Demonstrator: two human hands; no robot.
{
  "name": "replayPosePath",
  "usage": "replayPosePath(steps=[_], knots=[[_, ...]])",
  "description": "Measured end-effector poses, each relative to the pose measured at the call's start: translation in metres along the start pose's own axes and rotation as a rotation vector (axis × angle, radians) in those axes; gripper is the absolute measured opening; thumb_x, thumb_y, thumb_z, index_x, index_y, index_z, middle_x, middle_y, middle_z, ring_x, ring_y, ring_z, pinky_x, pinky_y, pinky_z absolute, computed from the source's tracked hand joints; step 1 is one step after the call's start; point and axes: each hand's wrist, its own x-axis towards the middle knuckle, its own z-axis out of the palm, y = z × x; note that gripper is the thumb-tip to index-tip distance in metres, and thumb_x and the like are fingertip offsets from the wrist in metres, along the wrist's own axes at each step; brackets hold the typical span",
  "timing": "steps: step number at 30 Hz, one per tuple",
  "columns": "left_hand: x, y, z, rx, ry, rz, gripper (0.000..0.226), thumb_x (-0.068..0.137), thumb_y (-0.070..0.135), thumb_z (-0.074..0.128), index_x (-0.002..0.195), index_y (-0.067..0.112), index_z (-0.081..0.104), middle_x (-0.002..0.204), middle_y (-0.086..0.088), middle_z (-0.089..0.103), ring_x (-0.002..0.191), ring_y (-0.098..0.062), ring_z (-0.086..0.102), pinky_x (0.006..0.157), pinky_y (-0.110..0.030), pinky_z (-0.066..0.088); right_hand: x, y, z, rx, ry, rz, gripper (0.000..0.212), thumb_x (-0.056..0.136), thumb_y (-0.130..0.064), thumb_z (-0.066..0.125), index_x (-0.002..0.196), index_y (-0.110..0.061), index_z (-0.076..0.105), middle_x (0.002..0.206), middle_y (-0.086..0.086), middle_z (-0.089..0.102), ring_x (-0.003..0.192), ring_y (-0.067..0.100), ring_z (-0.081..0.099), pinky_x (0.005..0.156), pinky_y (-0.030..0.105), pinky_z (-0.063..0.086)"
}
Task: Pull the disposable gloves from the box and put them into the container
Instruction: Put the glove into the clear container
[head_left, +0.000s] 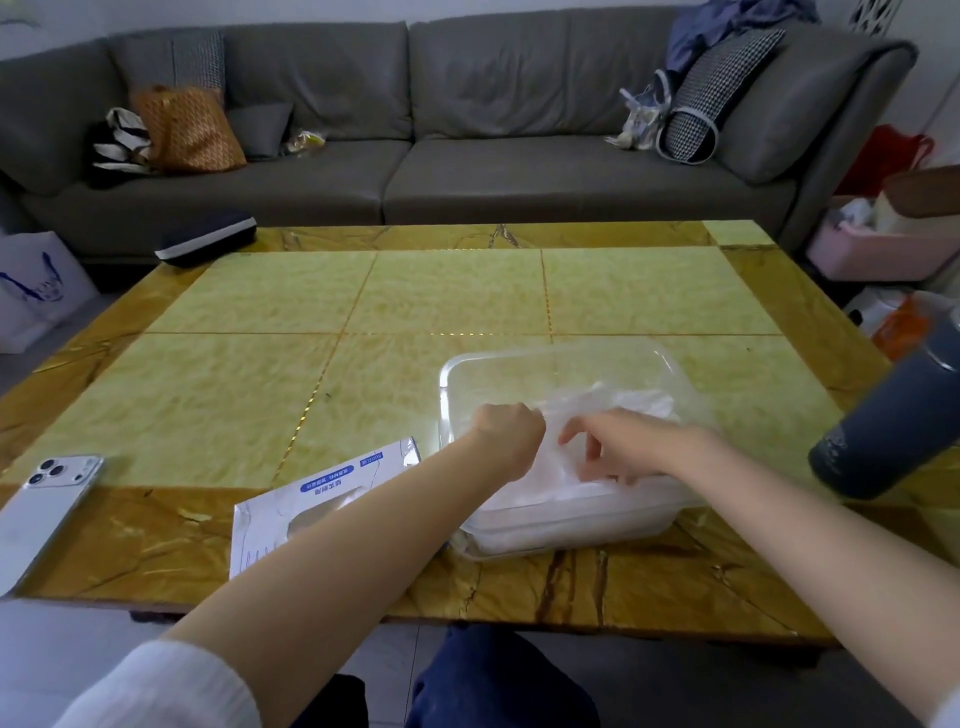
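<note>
A clear plastic container (561, 358) stands on the table at centre right, holding a heap of thin translucent disposable gloves (631, 402). Both hands are inside it. My left hand (511, 434) is a fist at the container's left side, gripping the glove film. My right hand (621, 449) sits beside it with its fingers curled down, pinching the same film. The white and blue glove box (311, 501) lies flat near the table's front edge, partly under my left forearm.
A silver phone (49, 512) lies at the front left corner of the tiled table (363, 312). A dark grey bottle (893, 421) stands at the right edge. A dark case (208, 241) sits at the far left corner. Behind is a grey sofa (467, 156) with bags.
</note>
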Motion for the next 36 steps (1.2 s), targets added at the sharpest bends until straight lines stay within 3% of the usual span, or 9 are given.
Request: replayPosePath(steps=[3,7,9,15,22,25,31,33,36], knots=[[0.002,-0.003,0.003,0.073,-0.043,0.039,0.032,0.095,0.022,0.054,0.124,0.010,0.051,0.113,-0.007,0.057,0.103,-0.024,0.057,0.071,-0.029,0.037,0.004,-0.004,0.001,-0.075,0.011,-0.055,0.041,0.091,-0.020,0.056,0.132,-0.022,0.048,0.105,0.004,0.063,0.063,0.012,0.057,0.067,0.026,0.048],[-0.001,-0.006,0.008,0.060,-0.107,0.039,0.045,0.093,0.022,0.056,0.134,0.010,0.043,0.130,-0.013,0.040,0.119,-0.028,0.042,0.080,-0.032,0.041,0.007,0.002,-0.003,-0.407,0.145,-0.110,0.041,0.088,-0.024,0.062,0.128,-0.026,0.052,0.123,-0.001,0.054,0.115,0.017,0.049,0.087,0.029,0.041],[-0.003,-0.006,0.009,0.036,-0.166,0.035,0.055,0.090,0.024,0.060,0.138,0.009,0.037,0.133,-0.014,0.036,0.120,-0.030,0.042,0.084,-0.033,0.043,0.009,0.009,-0.005,-0.491,0.147,-0.087,0.047,0.084,-0.024,0.066,0.128,-0.029,0.050,0.134,-0.002,0.045,0.128,0.019,0.039,0.098,0.033,0.039],[-0.002,-0.006,0.008,-0.013,-0.323,0.011,0.083,0.082,0.026,0.072,0.145,0.009,0.021,0.140,-0.015,0.032,0.118,-0.033,0.050,0.091,-0.038,0.046,0.014,0.024,-0.001,-0.345,0.042,-0.046,0.060,0.089,0.006,0.043,0.141,-0.026,0.040,0.147,-0.002,0.035,0.128,0.019,0.044,0.095,0.024,0.038],[-0.001,-0.006,0.009,0.031,-0.317,0.007,0.081,0.086,0.023,0.067,0.147,0.008,0.016,0.146,-0.014,0.028,0.119,-0.033,0.050,0.089,-0.036,0.045,0.020,0.019,-0.001,-0.419,-0.112,0.004,0.045,0.097,-0.009,0.039,0.140,-0.022,0.038,0.144,0.003,0.041,0.127,0.022,0.044,0.092,0.020,0.033],[-0.003,-0.010,0.005,0.068,-0.308,0.031,0.085,0.083,0.036,0.069,0.146,0.010,0.019,0.141,-0.010,0.036,0.117,-0.029,0.052,0.085,-0.032,0.043,0.013,0.015,-0.007,-0.377,-0.138,0.049,0.050,0.095,-0.018,0.050,0.143,-0.024,0.037,0.146,0.002,0.041,0.128,0.024,0.045,0.102,0.031,0.038],[-0.014,-0.021,-0.014,0.108,-0.033,0.057,0.052,0.095,0.041,0.050,0.136,0.013,0.038,0.128,-0.007,0.053,0.120,-0.027,0.049,0.100,-0.036,0.033,-0.031,-0.021,-0.035,-0.396,0.064,0.080,0.034,0.096,-0.035,0.051,0.125,-0.020,0.057,0.131,0.001,0.056,0.118,0.021,0.052,0.093,0.032,0.042],[-0.026,-0.028,-0.022,0.031,0.146,0.045,0.045,0.096,0.035,0.047,0.136,0.015,0.039,0.132,-0.006,0.051,0.124,-0.026,0.044,0.105,-0.038,0.027,-0.042,-0.041,-0.037,-0.447,0.235,0.046,0.026,0.096,-0.036,0.048,0.112,-0.022,0.063,0.117,0.001,0.064,0.108,0.022,0.057,0.082,0.031,0.042],[-0.055,-0.047,-0.020,-0.151,0.462,0.003,0.039,0.096,0.025,0.045,0.135,0.019,0.041,0.134,-0.002,0.048,0.125,-0.022,0.042,0.108,-0.035,0.023,-0.049,-0.074,-0.028,-0.374,0.472,-0.069,0.023,0.098,-0.031,0.046,0.115,-0.022,0.057,0.118,-0.002,0.061,0.108,0.022,0.057,0.079,0.031,0.040]])
